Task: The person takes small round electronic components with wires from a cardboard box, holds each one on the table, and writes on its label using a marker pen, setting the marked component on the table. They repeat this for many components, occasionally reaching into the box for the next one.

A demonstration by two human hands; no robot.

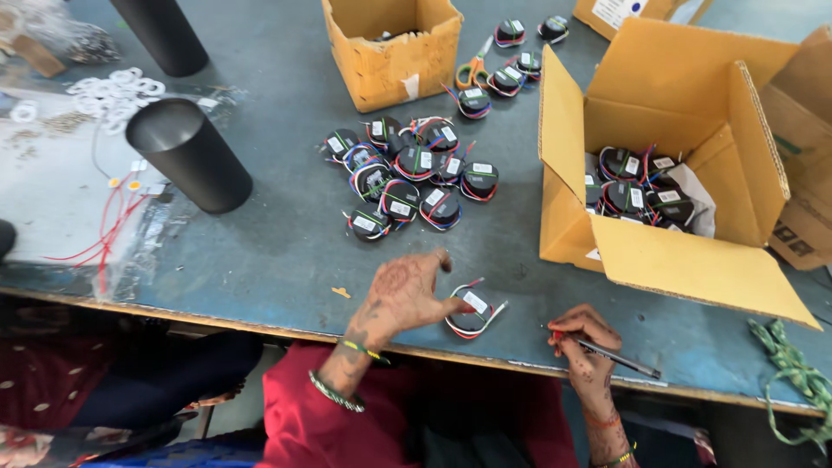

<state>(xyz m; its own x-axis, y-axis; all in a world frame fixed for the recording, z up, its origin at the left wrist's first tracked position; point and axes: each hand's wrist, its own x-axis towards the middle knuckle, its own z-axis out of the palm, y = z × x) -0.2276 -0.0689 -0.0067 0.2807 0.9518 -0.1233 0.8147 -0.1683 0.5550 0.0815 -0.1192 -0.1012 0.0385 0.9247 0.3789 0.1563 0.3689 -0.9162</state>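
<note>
My left hand (403,295) rests on the blue-grey table (277,243) near its front edge, fingertips pressing a small black coil with coloured wires and a white label (471,314). My right hand (585,342) is to the right of it, at the table edge, gripping a dark pen (611,355) that points right. A cluster of several similar black coils (407,178) lies further back in the middle of the table.
An open cardboard box (685,251) on the right holds more coils. A smaller cardboard box (392,48) stands at the back, orange scissors (472,69) beside it. Two black cylinders (186,152) stand left, with red wires (108,230) and white rings (113,91).
</note>
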